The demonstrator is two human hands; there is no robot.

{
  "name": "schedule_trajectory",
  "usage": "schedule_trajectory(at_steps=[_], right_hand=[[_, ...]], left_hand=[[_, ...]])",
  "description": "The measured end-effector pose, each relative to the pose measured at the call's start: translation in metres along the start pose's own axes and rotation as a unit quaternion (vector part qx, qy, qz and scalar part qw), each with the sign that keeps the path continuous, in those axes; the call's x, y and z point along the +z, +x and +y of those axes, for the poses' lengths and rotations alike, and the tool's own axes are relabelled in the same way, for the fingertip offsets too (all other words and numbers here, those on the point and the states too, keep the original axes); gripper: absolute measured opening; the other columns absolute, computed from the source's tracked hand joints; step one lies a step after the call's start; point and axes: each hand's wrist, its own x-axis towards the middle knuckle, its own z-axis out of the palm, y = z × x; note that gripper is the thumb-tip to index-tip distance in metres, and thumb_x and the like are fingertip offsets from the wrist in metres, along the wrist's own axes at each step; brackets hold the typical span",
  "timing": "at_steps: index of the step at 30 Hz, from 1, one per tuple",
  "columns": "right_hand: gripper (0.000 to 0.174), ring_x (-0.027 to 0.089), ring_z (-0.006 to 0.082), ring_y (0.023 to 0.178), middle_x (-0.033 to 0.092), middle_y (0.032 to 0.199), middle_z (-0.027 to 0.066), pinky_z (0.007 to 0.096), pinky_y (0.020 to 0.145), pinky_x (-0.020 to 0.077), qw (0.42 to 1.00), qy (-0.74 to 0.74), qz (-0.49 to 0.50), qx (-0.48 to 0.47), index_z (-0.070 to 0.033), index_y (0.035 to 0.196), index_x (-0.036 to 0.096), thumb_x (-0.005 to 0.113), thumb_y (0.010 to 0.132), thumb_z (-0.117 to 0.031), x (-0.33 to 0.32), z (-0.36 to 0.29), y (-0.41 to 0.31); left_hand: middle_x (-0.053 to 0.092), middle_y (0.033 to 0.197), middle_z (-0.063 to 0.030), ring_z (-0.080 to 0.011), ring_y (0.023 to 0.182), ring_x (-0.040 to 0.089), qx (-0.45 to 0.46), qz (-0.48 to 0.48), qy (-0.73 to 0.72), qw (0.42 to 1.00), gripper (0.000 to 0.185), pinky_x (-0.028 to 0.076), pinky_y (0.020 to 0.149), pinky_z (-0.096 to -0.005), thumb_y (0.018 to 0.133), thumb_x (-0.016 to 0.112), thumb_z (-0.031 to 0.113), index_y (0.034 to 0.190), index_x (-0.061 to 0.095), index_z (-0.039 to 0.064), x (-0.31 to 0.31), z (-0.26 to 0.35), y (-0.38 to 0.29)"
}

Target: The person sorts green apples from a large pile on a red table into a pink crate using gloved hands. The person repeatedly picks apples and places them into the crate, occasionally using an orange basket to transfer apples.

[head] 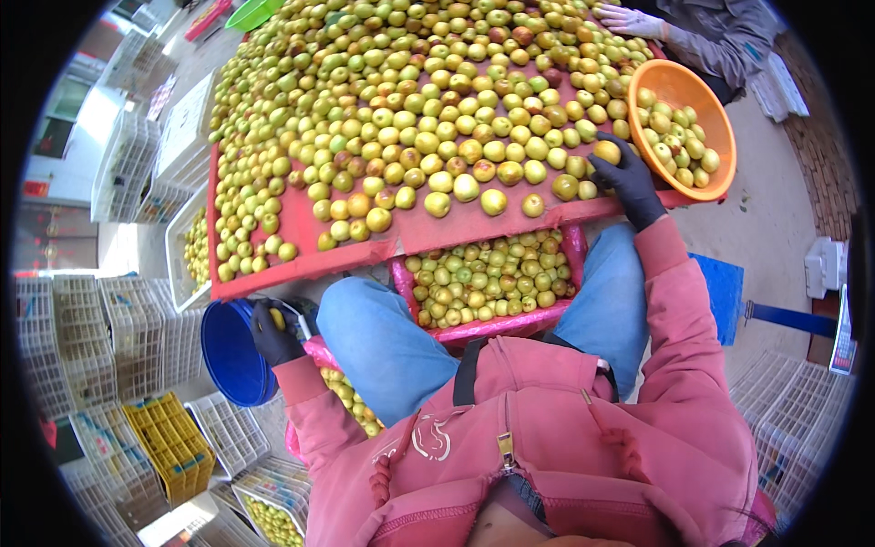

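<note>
Many green and reddish jujube-like fruits (427, 142) lie over a red-covered sorting table (472, 222). My right hand (625, 179), in a dark glove, holds one yellowish fruit (607, 152) at the table's near right edge, just left of an orange plastic basin (730, 147) with fruits in it. My left hand (273, 334), also gloved, is at the rim of a blue plastic bucket (236, 352) below the table's left corner, with a yellowish fruit (277, 318) held in its fingers. Between my knees, a pink-lined container (492, 325) is full of fruits.
A co-worker's gloved hand (629, 22) rests by the fruits at the table's far right. White plastic crates (133, 328) and a yellow crate (171, 444) stand at left. A white crate of fruits (179, 256) adjoins the table's left side. A blue platform scale (718, 294) stands at right.
</note>
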Motion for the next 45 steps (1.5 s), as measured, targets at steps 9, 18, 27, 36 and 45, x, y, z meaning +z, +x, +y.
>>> schedule_trajectory(at_steps=[9,18,27,36,45], right_hand=[[0.069,0.064,0.0184,0.090,0.059,0.124,0.0170,0.0289,0.077,0.0530,0.942,-0.215,0.247,-0.080,-0.004,0.144,0.042,0.072,0.086,-0.025,-0.190,0.009,0.079],[0.039,0.063,0.0221,0.109,0.066,0.120,0.0135,0.0317,0.094,0.0477,0.935,-0.260,0.093,-0.224,-0.005,0.130,0.058,0.061,0.093,-0.013,-0.028,0.003,0.068],[0.028,0.065,0.0281,0.101,0.067,0.110,0.0086,0.0394,0.083,0.0529,0.762,-0.554,-0.115,-0.314,-0.016,0.116,0.065,0.059,0.090,-0.023,0.319,-0.019,0.098],[0.018,0.071,0.0269,0.089,0.072,0.099,0.0112,0.0410,0.070,0.0553,0.691,-0.672,-0.093,-0.251,-0.012,0.100,0.069,0.055,0.088,-0.012,0.373,-0.032,0.131],[0.046,0.067,0.0296,0.098,0.067,0.107,0.0104,0.0421,0.080,0.0529,0.784,-0.586,-0.099,-0.177,-0.015,0.115,0.059,0.069,0.075,-0.034,0.358,-0.061,0.135]], left_hand=[[0.063,0.121,-0.0149,-0.0261,0.110,0.060,-0.402,-0.256,0.587,0.655,0.053,0.052,0.087,-0.0380,0.079,0.072,0.037,0.123,0.057,0.013,-0.221,-0.232,-0.241],[0.062,0.120,-0.0164,-0.0245,0.099,0.060,-0.369,0.097,0.352,0.855,0.042,0.050,0.084,-0.0347,0.085,0.063,0.014,0.124,0.056,0.000,-0.153,-0.209,-0.236],[0.062,0.118,-0.0100,-0.0176,0.107,0.060,-0.058,0.050,-0.039,0.996,0.036,0.049,0.092,-0.0296,0.091,0.059,-0.001,0.127,0.056,0.001,-0.022,-0.023,-0.092],[0.061,0.120,-0.0102,-0.0176,0.108,0.061,-0.061,-0.008,-0.090,0.994,0.033,0.050,0.094,-0.0302,0.091,0.055,-0.006,0.123,0.058,0.000,0.007,0.004,-0.107],[0.062,0.119,-0.0123,-0.0196,0.110,0.060,0.018,-0.006,-0.081,0.997,0.029,0.048,0.095,-0.0321,0.090,0.054,-0.007,0.118,0.060,0.001,0.018,0.044,-0.085]])
